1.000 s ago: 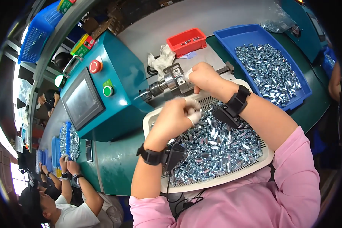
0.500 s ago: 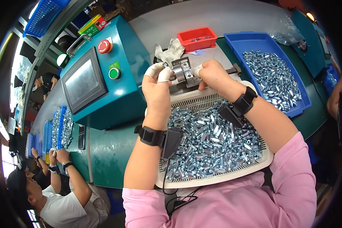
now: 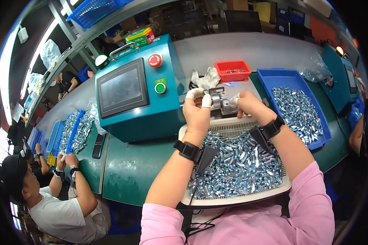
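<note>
My left hand (image 3: 197, 115), with white finger covers on thumb and fingertips, pinches a small shiny metal hex nut (image 3: 206, 91) just left of a round metal fixture (image 3: 222, 103). At the fixture's right side is my right hand (image 3: 252, 107), its covered fingertips closed together; what they grip, if anything, is hidden. Below both hands stands a cream slotted basket (image 3: 235, 201), heaped with long zinc-coloured hex nuts (image 3: 237, 167). The fixture adjoins a teal machine (image 3: 151, 120) on my left.
The machine carries a dark screen (image 3: 122, 87), a red stop button (image 3: 155, 61) and a green button (image 3: 160, 88). Behind the fixture lie a white cloth (image 3: 206, 77) and a red bin (image 3: 233, 76). A blue tray (image 3: 325, 134) of nuts stands right. A co-worker (image 3: 61, 204) sits left.
The head view has tilted up and turned left, so the whole scene sits lower and further right. Both hands stay at the fixture with much the same grip.
</note>
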### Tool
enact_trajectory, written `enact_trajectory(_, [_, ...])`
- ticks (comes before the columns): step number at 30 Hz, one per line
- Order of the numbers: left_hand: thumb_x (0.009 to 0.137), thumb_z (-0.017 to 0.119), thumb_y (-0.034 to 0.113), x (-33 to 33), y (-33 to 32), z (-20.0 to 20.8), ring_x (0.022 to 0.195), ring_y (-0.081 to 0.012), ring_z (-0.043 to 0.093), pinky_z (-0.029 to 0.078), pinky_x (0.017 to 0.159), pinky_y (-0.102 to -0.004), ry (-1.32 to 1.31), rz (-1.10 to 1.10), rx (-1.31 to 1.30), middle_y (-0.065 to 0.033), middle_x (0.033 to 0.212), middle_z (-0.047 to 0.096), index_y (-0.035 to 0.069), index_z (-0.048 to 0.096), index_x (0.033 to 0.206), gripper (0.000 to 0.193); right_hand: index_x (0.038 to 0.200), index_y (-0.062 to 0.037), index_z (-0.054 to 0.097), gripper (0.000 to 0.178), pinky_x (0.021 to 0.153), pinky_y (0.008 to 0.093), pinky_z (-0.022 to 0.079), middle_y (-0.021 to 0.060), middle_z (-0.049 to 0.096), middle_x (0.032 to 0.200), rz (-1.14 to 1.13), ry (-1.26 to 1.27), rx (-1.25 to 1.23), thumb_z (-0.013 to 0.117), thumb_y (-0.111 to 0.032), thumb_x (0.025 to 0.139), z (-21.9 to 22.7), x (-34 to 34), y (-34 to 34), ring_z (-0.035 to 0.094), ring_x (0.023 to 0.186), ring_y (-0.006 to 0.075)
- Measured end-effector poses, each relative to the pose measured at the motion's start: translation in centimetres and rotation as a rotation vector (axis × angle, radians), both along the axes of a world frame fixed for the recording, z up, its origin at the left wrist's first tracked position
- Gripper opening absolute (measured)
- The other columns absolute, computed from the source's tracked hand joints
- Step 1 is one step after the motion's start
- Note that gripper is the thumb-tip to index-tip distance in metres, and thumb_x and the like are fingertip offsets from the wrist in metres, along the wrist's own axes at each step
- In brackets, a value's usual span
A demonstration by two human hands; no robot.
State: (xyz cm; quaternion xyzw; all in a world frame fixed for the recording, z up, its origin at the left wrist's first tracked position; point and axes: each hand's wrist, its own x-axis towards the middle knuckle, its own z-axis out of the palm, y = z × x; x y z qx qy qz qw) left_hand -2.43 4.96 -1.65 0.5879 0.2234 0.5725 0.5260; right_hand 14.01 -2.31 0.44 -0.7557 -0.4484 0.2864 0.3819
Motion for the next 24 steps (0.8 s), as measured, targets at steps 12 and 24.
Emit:
enact_trajectory(12, [0.079, 0.062, 0.004, 0.3, 0.4, -0.6, 0.074, -0.0083, 0.055, 0.047, 0.067, -0.0221, 0.116, 0.075, 0.116, -0.0021, 0.085, 0.059, 0.002, 0.054, 0.095, 0.017, 0.077, 0.0007, 0.065, 0.037, 0.065, 0.0390, 0.050, 0.0171, 0.064, 0.078, -0.132, -0.863, -0.101, 0.061, -0.036, 0.073, 2.4, -1.6, 2.0, 0.063, 0.073, 0.0307])
enact_trajectory(24, [0.076, 0.064, 0.008, 0.2, 0.2, -0.2, 0.068, -0.0103, 0.056, 0.047, 0.064, -0.0245, 0.179, 0.150, 0.198, -0.0032, 0.078, 0.060, 0.002, 0.057, 0.091, 0.017, 0.086, 0.0009, 0.065, 0.041, 0.071, 0.0398, 0.050, 0.0191, 0.064, 0.089, -0.436, -0.825, -0.428, 0.062, -0.039, 0.075, 1.0, 11.4, -5.9, 0.063, 0.084, 0.0323])
